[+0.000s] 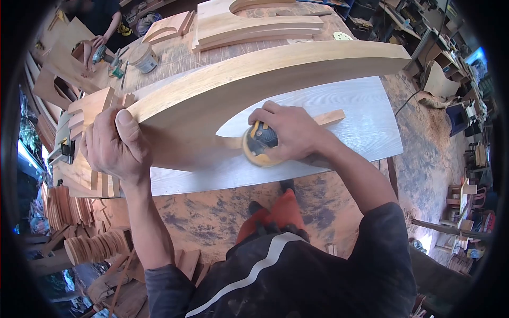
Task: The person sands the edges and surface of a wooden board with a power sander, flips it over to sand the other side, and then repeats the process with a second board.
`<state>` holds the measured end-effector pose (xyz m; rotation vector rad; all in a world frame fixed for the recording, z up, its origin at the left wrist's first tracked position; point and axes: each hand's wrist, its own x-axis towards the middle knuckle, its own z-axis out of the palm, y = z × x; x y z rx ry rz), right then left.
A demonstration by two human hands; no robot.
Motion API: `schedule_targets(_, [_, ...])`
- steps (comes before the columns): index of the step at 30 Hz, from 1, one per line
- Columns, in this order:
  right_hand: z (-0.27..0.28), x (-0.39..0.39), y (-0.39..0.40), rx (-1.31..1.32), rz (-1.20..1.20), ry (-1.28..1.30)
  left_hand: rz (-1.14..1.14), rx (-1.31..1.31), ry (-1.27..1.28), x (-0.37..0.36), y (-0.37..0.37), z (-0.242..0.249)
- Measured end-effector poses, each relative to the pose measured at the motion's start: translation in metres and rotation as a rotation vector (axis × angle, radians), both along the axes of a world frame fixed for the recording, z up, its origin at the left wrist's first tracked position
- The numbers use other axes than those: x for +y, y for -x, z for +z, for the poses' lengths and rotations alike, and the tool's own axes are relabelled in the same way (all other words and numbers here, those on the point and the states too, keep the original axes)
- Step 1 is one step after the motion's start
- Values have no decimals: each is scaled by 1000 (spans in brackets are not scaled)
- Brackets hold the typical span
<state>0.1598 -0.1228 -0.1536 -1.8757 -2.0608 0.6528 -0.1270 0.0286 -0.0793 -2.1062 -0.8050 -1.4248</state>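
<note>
A long curved wooden piece (228,71) stands on edge across a pale board (360,116). My left hand (119,140) has its fingers wrapped over the left end of this piece, the thumb on top. In my right hand (289,130) is a yellow and black sander (260,143), held low near the lower edge of the curved piece. The sander's front side is partly blurred, and my palm hides its back. A small wooden block (330,117) lies on the pale board just right of my right hand.
Stacked curved wood pieces (260,29) sit at the back of the bench. A white tub (143,58) and a green drill (99,53) are at the back left, near another person's hands (99,41). Round wooden discs (95,247) lie at the lower left.
</note>
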Motion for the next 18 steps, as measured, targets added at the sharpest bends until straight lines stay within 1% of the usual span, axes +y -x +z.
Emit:
schedule_targets(1, [-8,0,-2,7,-1,1,2,-5,16,0,0,0])
schedule_targets(3, [-23,2,-3,180,-53,-182,17,-9,34,-3,4,-2])
schedule_targets(4, [-21,5,-3,180,-47,-188,4,3,30,-4,5,-1])
schedule_targets(6, [-14,9,-3,25,-35,-92,-7,12,12,-1,5,1])
schedule_targets(10, [-6,16,-7,8,15,-41,28,6,47,-6,1,1])
schedule_targets(12, [-9,19,-6,314,-91,-14,64,12,61,-8,1,0])
schedule_targets(13, [-11,18,-6,320,-82,-13,53,18,73,-6,2,0])
schedule_targets(15, [-13,15,-7,134,-88,-58,45,26,82,-5,3,1])
schedule_targets(18, [-11,16,-6,138,-45,-86,66,22,67,-6,2,0])
